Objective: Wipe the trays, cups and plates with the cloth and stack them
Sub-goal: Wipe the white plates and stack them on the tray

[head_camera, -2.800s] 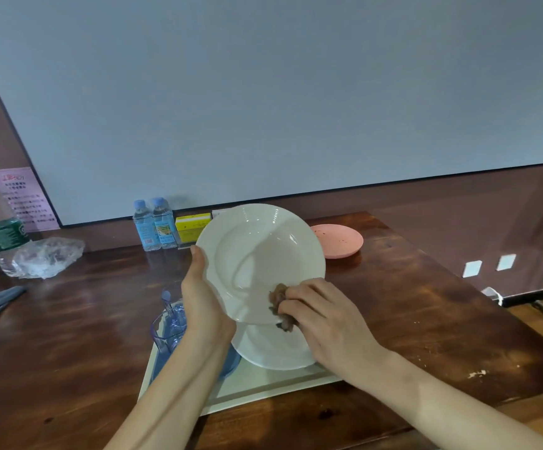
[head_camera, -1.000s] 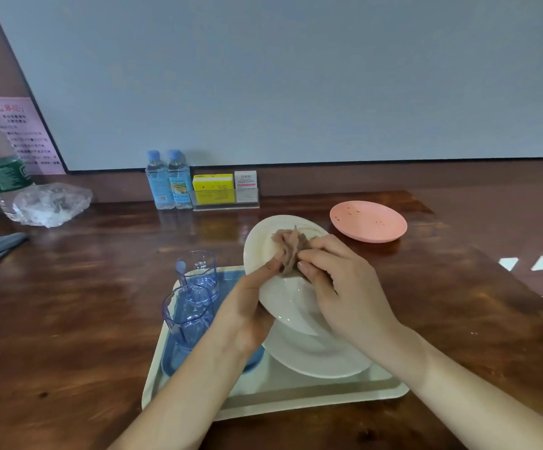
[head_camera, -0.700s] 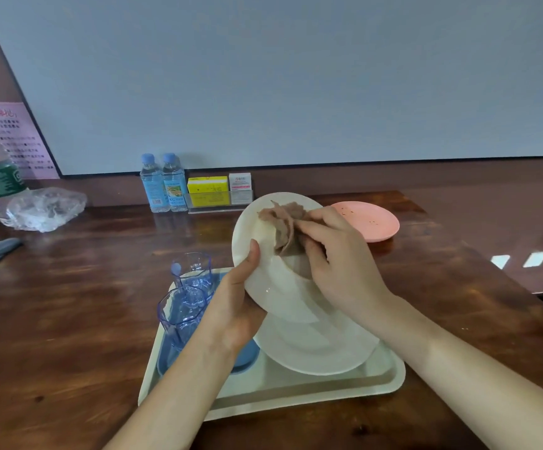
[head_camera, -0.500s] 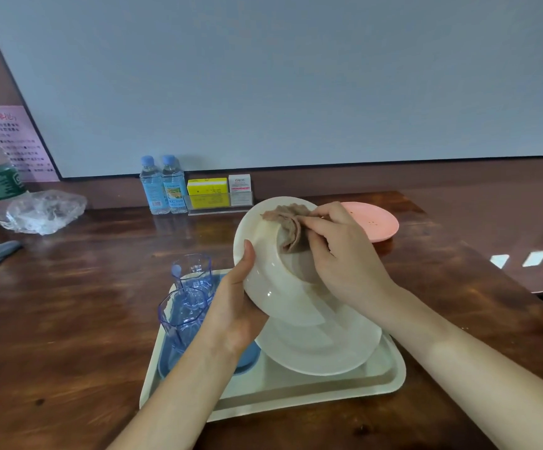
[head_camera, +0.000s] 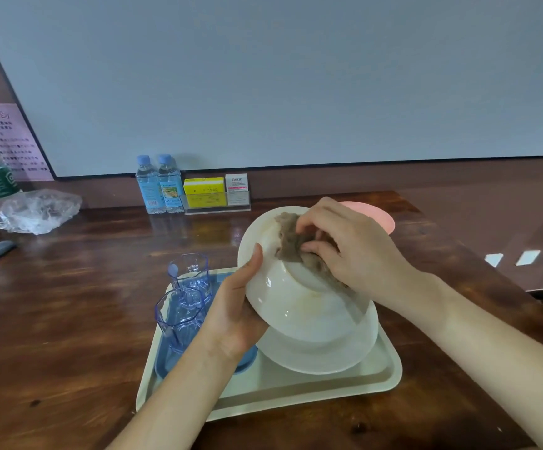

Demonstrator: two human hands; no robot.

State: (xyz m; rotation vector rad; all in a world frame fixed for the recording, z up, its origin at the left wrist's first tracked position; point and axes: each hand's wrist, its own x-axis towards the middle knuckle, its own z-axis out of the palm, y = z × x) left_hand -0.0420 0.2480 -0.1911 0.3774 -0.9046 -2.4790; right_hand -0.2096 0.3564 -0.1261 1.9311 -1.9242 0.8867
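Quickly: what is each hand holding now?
Left hand: closed on the white plate.
Right hand: closed on the cloth.

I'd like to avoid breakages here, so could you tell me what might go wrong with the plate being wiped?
The left hand grips the tilted white plate by one edge only while the right hand presses the cloth on its underside; it could slip onto the plate below. The blue cups beside the left wrist could be knocked.
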